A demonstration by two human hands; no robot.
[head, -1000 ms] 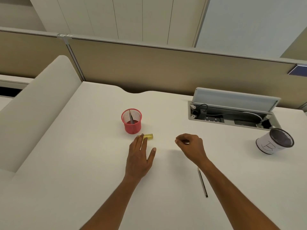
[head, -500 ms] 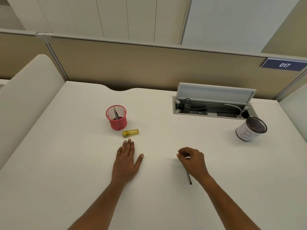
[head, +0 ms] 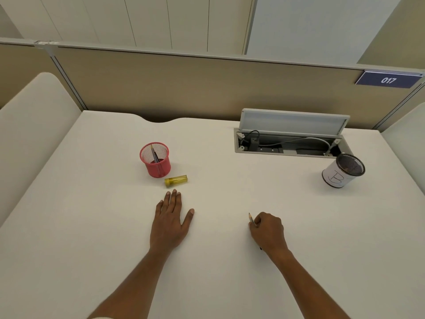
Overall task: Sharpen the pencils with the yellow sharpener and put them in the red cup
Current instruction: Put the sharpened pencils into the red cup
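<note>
Pencil (head: 251,218), slim, dark and wooden, is held in the right hand (head: 268,229), whose fingers are curled round it in a loose fist. A short length with a pointed end sticks out up and to the left of the knuckles. A sliver of the other end shows below the heel of the hand. That hand is low at the white desk top (head: 92,226), right of the near middle; whether it touches the surface cannot be told.

The left hand (head: 171,217) lies palm down on the desk with its fingers straight and together and its thumb spread to the right, holding nothing. Just beyond its fingertips, close but apart, the yellow translucent cylindrical sharpener (head: 176,180) lies on its side, its length running left to right.

Just behind and left of the sharpener the red wire-mesh cup (head: 158,168) stands upright. Whether the 2 touch cannot be told. Dark pencils (head: 154,154) lean inside the cup; their count is unclear.

At the far right stands a white paper-wrapped cup (head: 338,178) with a dark mesh rim and a hand-drawn B on its side. Behind it, a recessed cable tray (head: 238,143) is set into the desk with its grey lid (head: 292,122) raised; cables and sockets show inside. A blue sign (head: 388,80) reading 017 hangs on the beige partition (head: 184,88) along the desk's far edge.
</note>
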